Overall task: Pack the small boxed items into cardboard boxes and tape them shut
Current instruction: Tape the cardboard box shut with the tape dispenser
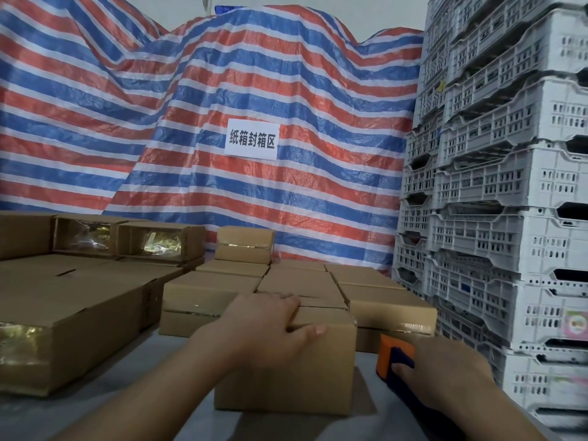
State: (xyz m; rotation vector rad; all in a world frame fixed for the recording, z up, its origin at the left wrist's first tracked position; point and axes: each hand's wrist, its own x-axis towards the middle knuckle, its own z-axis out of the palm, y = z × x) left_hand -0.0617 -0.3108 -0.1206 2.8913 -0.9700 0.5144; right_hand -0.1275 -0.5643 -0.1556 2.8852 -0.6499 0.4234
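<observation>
Head view, at a carton-sealing station: a cardboard box (286,370) is steadied on the grey tabletop (133,418) by the left hand (270,329), whose fingers are laid over the top front edge and the thumb stretched along the near face, pressing rather than pinching. At the box's right side, an orange-and-blue tape dispenser (393,358) is gripped by the right hand (445,380), fingers curled round its handle. The box's top flaps appear closed; whether tape is already laid across them cannot be told. No small boxed items are seen loose; they are judged to be inside already.

Behind, rows of sealed cartons (299,281) are lined up, with larger taped cartons (73,316) to the left and stacked white plastic crates (509,186) to the right. A paper sign (252,139) is pinned to the striped tarpaulin (286,90).

For a clean seal, the flaps should be kept pressed flat and butted together while the dispenser is drawn straight along the seam, started on the side wall and carried over the far edge. The holding hand is best kept clear of the tape's path and of the cutter.
</observation>
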